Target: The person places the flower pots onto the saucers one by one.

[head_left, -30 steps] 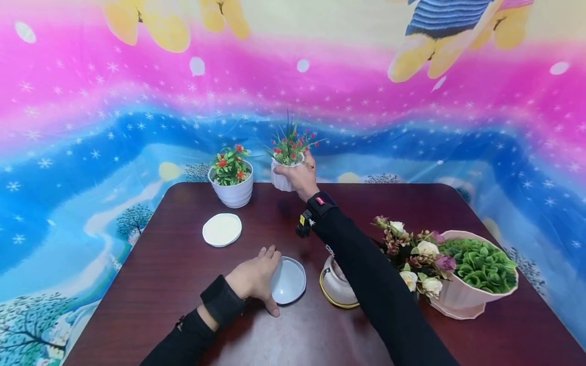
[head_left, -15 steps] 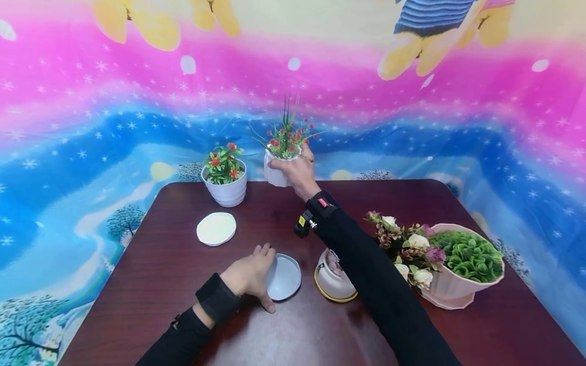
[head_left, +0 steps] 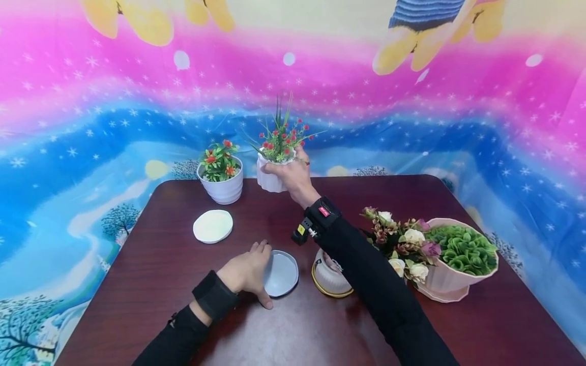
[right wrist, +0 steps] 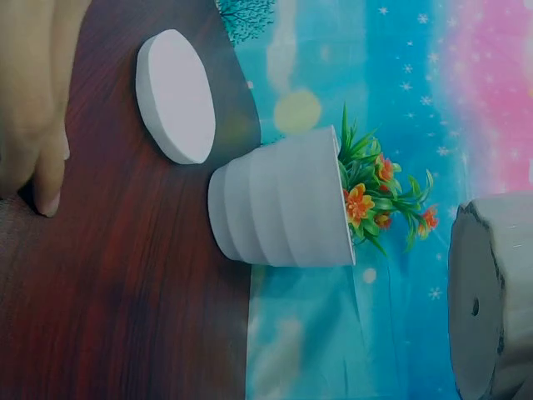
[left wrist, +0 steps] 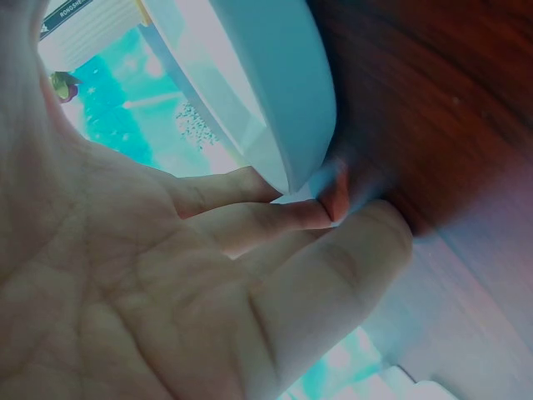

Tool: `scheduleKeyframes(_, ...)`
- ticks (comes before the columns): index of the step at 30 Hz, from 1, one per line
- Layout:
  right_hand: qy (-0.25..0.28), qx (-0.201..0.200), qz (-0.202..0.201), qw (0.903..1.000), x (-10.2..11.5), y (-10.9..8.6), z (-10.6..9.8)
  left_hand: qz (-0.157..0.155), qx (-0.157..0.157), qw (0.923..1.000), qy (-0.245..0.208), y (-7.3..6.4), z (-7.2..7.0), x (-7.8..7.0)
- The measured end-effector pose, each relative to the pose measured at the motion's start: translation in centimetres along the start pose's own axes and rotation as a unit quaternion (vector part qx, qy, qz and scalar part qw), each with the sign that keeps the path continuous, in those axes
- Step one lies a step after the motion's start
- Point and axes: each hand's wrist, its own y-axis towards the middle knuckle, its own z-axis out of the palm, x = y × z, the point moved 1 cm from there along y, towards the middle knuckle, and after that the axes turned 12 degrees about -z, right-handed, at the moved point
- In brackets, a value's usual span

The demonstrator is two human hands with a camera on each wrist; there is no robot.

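My right hand (head_left: 295, 178) grips a small white flowerpot (head_left: 269, 179) by its side, thumb toward the front. Grass blades and small red flowers (head_left: 284, 142) rise from this pot. Its underside with a round drain hole shows in the right wrist view, off the table. Lower on the table, my left hand (head_left: 244, 268) lies against the left edge of a grey saucer (head_left: 283, 274), fingers extended along the far side and thumb on the near side. Up close in the left wrist view, the fingertips are right at the saucer's rim (left wrist: 291, 83).
A white ribbed pot with orange flowers (head_left: 222, 188) stands at the back left, a white saucer (head_left: 212, 226) before it. Right of the grey saucer sits a squat pot (head_left: 330, 277), partly behind my right arm. White and purple roses (head_left: 407, 244) and a pink pot (head_left: 450, 277) stand farther right.
The held flowerpot has shifted slightly left in my right hand, rising a little and then dipping. My left hand stays at the grey saucer. The whole head view has shifted slightly.
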Motion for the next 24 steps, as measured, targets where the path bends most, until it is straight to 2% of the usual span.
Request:
scheduleKeyframes(11,-0.041,0.009,0.052,0.9978,0.0,-1.4,-0.1,-0.003,-0.003,1.0000,-0.005,0.1,0.0,0.2)
scheduleKeyframes(17,-0.042,0.033,0.045,0.9975,0.1,-2.5,-0.7,-0.004,-0.001,1.0000,-0.003,0.1,0.0,0.2)
scheduleKeyframes(20,-0.064,0.038,0.048,0.9961,0.3,-2.9,-0.9,-0.004,0.000,1.0000,0.000,0.1,0.0,0.2)
scheduleKeyframes(24,-0.078,0.040,0.027,0.9958,0.9,-3.4,-1.1,-0.005,0.002,1.0000,0.002,0.0,0.0,0.2)
